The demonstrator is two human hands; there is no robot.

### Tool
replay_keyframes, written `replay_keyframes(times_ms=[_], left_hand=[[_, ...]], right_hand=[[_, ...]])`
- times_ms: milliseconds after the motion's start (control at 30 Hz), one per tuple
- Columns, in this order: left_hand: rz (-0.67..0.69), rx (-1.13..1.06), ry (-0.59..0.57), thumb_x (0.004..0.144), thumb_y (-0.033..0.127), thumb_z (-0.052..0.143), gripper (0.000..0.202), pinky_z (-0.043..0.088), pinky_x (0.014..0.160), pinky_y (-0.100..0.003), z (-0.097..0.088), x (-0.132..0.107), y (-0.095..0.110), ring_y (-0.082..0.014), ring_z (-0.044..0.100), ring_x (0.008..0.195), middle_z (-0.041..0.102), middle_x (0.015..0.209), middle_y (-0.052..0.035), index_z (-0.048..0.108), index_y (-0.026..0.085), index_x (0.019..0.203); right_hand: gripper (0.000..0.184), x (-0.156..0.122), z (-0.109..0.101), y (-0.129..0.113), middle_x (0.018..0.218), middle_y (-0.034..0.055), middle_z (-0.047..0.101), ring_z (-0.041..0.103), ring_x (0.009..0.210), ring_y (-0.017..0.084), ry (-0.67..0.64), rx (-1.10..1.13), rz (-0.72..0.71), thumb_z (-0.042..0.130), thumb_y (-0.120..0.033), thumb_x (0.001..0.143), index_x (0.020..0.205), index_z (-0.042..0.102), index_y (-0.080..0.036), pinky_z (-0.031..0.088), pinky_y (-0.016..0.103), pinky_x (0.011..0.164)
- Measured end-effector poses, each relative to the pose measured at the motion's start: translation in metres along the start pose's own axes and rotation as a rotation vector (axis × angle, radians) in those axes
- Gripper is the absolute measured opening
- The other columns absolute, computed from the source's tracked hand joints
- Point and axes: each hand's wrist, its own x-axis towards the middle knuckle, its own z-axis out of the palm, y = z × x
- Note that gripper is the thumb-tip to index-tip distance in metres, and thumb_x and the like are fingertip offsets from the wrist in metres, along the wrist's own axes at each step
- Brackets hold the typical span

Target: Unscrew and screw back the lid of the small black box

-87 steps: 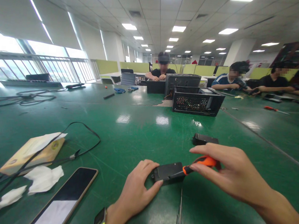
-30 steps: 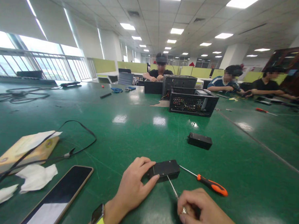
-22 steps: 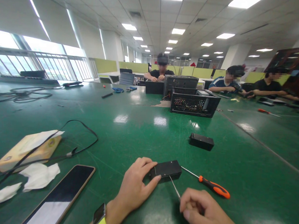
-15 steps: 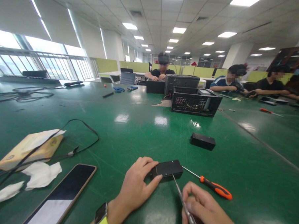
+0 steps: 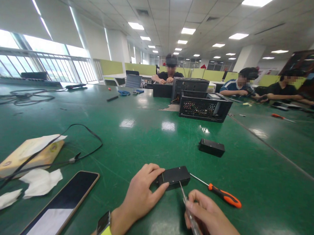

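Note:
A small black rectangular box (image 5: 175, 176) lies on the green table, its left end gripped between the thumb and fingers of my left hand (image 5: 144, 189). My right hand (image 5: 203, 211) is closed around a screwdriver with a clear handle (image 5: 194, 226). That screwdriver's thin metal tip meets the box's near top edge. Just right of the box rests an orange-and-black screwdriver (image 5: 225, 195), its shaft pointing at the box. A second black box (image 5: 212, 148) of similar shape sits farther back on the right.
To my left are a phone (image 5: 62, 205), crumpled tissues (image 5: 41, 182), a tissue packet (image 5: 50, 154) and a black cable (image 5: 101, 142). Black computer cases (image 5: 204, 107) stand across the table. Several people sit at the far side, one (image 5: 170, 74) straight ahead. Another orange screwdriver (image 5: 278, 116) lies far right.
My right hand and the clear-handled screwdriver have shifted slightly left and the fingers have changed position on the handle. The left hand keeps its hold on the box.

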Motion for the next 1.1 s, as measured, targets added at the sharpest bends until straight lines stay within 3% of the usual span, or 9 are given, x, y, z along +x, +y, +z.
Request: replay_keyframes(times_ms=[133,333,500,767,1100], left_hand=[[0.000,-0.002,-0.002,0.089,0.031,0.062,0.027,0.052,0.084,-0.039,0.001,0.000,-0.002,-0.0249,0.061,0.095,0.063,0.104,-0.0087,0.065,0.018,0.112],[0.010,0.003,-0.012,0.090,0.033,0.062,0.027,0.052,0.084,-0.039,0.001,0.000,-0.005,-0.0248,0.060,0.096,0.063,0.105,-0.0082,0.064,0.019,0.113],[0.014,0.011,-0.011,0.090,0.034,0.060,0.027,0.052,0.084,-0.039,0.002,0.000,-0.004,-0.0248,0.060,0.096,0.063,0.105,-0.0083,0.064,0.019,0.113],[-0.005,0.010,-0.005,0.089,0.032,0.062,0.027,0.053,0.084,-0.039,0.002,-0.002,-0.002,-0.0248,0.061,0.095,0.063,0.104,-0.0078,0.064,0.020,0.112],[-0.015,0.017,-0.012,0.088,0.032,0.063,0.029,0.053,0.085,-0.040,0.002,-0.001,-0.002,-0.0250,0.061,0.097,0.063,0.105,-0.0079,0.063,0.019,0.114]], right_hand=[[0.053,-0.001,0.000,-0.005,0.051,-0.0063,0.058,0.035,0.036,0.004,0.015,0.035,0.047,0.070,-0.066,0.070,0.076,0.040,-0.023,0.024,0.016,0.037],[0.049,-0.002,0.001,-0.013,0.057,-0.0061,0.059,0.038,0.042,0.005,0.056,-0.204,-0.098,0.064,-0.066,0.078,0.080,0.043,-0.022,0.025,0.018,0.042],[0.045,0.003,-0.003,-0.012,0.055,-0.0079,0.052,0.037,0.047,0.006,0.155,-0.218,-0.144,0.065,-0.061,0.080,0.076,0.043,-0.021,0.025,0.019,0.046],[0.044,0.004,-0.003,-0.001,0.053,-0.0101,0.047,0.037,0.046,0.006,0.056,-0.100,-0.163,0.079,-0.049,0.069,0.080,0.048,-0.021,0.022,0.019,0.045],[0.042,0.003,-0.007,-0.007,0.058,-0.0083,0.050,0.037,0.048,0.004,0.039,-0.111,-0.135,0.079,-0.048,0.072,0.081,0.049,-0.019,0.023,0.018,0.046]])
